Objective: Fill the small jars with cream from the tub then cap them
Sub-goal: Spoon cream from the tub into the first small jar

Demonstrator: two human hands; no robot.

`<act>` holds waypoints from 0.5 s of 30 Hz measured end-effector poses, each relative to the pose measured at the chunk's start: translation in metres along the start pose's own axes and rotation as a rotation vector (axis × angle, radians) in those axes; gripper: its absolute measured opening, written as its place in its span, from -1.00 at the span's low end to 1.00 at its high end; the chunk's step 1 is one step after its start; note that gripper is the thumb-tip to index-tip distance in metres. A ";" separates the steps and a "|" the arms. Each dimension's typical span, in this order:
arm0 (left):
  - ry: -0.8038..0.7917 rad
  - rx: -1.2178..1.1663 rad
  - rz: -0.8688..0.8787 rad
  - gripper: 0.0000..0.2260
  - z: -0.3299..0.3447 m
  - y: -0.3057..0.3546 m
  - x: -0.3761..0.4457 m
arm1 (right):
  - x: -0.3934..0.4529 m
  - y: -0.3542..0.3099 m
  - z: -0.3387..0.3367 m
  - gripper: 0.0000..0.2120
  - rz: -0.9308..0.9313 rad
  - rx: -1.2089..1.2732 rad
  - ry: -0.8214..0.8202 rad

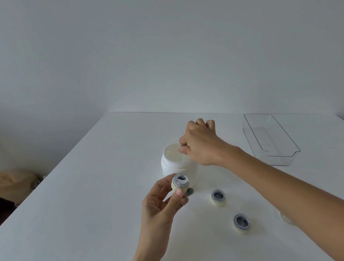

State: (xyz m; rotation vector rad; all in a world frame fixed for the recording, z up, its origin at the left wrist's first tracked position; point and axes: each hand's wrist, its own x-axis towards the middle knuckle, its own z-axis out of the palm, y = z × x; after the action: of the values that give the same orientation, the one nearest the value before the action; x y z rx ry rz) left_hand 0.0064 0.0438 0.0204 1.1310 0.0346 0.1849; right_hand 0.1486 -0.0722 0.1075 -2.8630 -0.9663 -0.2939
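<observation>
A white tub (pixel 179 167) of cream stands open in the middle of the table. My right hand (pixel 202 144) hovers over its mouth, fingers pinched on a thin pale tool that dips into the cream; the tool is mostly hidden. My left hand (pixel 161 203) holds a small pale-yellow jar (pixel 180 183) in front of the tub, tilted, with a dab of white inside. Two more small jars, one (pixel 218 197) nearer the tub and another (pixel 241 223) closer to me, stand uncapped on the table to the right.
A clear plastic tray (pixel 272 139) sits at the back right of the white table (pixel 89 201). A small clear round object (pixel 285 219), partly hidden under my right forearm, lies at the right. The table's left edge drops to a floor with a brown bag (pixel 10 183).
</observation>
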 end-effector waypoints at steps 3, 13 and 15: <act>-0.012 0.026 -0.011 -0.66 0.001 -0.003 0.000 | -0.002 0.005 -0.003 -0.72 0.107 0.113 -0.028; 0.018 0.061 -0.017 -0.65 0.014 -0.015 -0.003 | -0.017 0.030 -0.005 -0.70 0.492 0.609 0.037; 0.039 0.046 -0.012 -0.68 0.016 -0.016 -0.002 | -0.020 0.035 -0.006 -0.70 0.539 0.724 0.049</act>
State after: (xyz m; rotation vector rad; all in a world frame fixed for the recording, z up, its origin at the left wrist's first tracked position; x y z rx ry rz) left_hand 0.0087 0.0224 0.0125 1.1729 0.0810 0.1961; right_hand 0.1533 -0.1128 0.1072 -2.2893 -0.1850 0.0391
